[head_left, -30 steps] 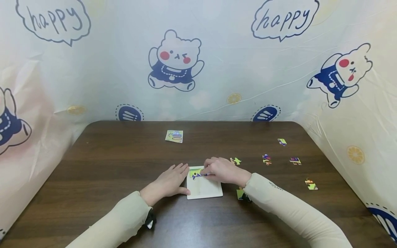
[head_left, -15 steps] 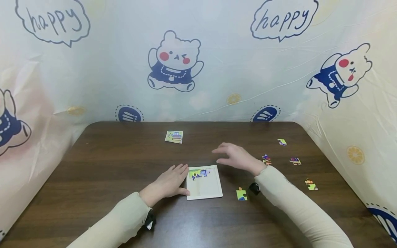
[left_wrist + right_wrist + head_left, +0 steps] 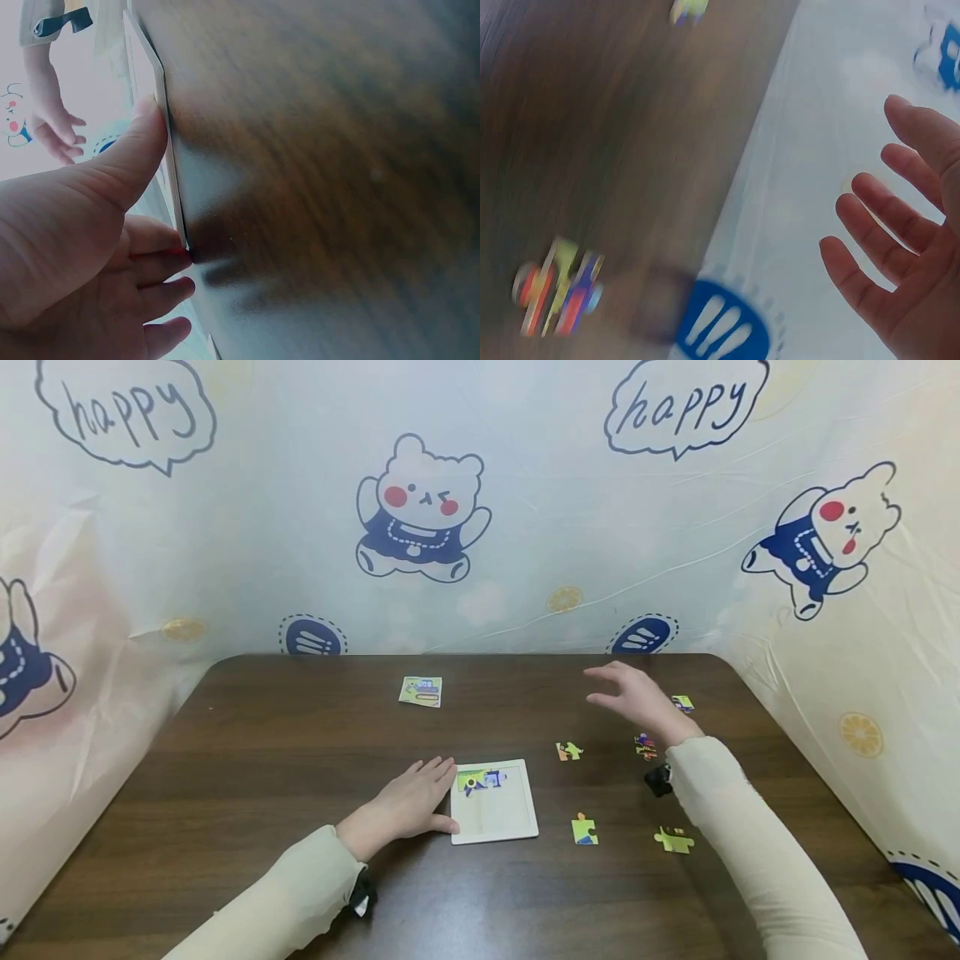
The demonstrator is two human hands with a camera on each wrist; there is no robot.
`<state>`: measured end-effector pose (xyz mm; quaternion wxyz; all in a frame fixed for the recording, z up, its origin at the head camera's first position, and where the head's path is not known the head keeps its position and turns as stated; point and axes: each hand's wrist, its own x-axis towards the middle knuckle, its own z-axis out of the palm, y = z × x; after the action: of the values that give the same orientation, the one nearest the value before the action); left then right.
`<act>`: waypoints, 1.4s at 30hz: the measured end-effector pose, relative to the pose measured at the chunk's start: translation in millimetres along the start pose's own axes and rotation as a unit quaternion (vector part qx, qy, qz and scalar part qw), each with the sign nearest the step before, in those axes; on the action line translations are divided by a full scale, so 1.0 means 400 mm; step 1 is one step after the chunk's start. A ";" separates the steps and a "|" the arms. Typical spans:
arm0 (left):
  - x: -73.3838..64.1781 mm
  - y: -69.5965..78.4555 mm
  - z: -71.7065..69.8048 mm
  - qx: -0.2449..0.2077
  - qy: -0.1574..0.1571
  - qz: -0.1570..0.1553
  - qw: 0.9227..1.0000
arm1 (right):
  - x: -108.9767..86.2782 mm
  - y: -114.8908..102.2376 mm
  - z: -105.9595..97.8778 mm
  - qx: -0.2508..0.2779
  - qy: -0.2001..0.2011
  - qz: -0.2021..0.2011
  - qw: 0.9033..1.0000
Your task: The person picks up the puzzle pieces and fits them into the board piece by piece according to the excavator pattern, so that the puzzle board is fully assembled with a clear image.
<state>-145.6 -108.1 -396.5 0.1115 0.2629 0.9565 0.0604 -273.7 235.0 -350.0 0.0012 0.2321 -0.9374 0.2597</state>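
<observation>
My left hand (image 3: 401, 802) rests at the left edge of a white puzzle tray (image 3: 498, 822), fingers stretched out and thumb on its rim. In the left wrist view the thumb lies on the edge of the tray (image 3: 169, 150). Joined jigsaw pieces (image 3: 480, 780), green and blue, lie in the tray's upper left part. My right hand (image 3: 637, 697) hovers over the far right of the table with spread fingers, holding nothing. Close to it lie a red and purple jigsaw piece (image 3: 645, 747) and a green jigsaw piece (image 3: 682, 702), partly hidden by the wrist.
Loose jigsaw pieces lie right of the tray: a green and orange piece (image 3: 569, 751), a green and blue piece (image 3: 584, 831) and a green piece (image 3: 674, 841). A small picture card (image 3: 421, 692) lies at the back of the brown table (image 3: 285, 718). A printed curtain (image 3: 525, 527) hangs behind.
My right hand has lifted off the tray, leaving a blue piece beside the green one, and has moved away to the far right. My left hand has stayed in place.
</observation>
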 end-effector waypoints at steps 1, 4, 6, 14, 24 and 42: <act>0.000 0.000 0.000 -0.001 0.000 0.001 1.000 | -0.002 0.016 -0.008 0.003 0.005 0.007 1.000; 0.000 -0.001 0.000 0.000 0.002 0.003 1.000 | -0.006 0.068 -0.029 0.010 0.023 0.027 0.999; 0.000 -0.001 0.000 0.002 0.002 0.005 1.000 | -0.012 0.098 -0.045 0.021 0.035 0.045 0.998; 0.000 -0.003 0.001 0.000 0.004 0.005 1.000 | -0.048 0.181 -0.094 0.047 0.053 0.124 0.990; -0.001 -0.002 -0.001 0.001 0.006 0.013 1.000 | -0.078 0.285 -0.094 0.052 0.061 0.172 0.982; -0.004 0.004 -0.007 -0.004 -0.004 0.001 1.000 | -0.118 0.367 -0.062 -0.040 -0.037 0.178 0.982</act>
<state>-144.1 -107.6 -393.1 0.1162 0.2638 0.9555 0.0633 -298.6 378.9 -405.6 -0.0708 0.0703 -0.9727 0.2094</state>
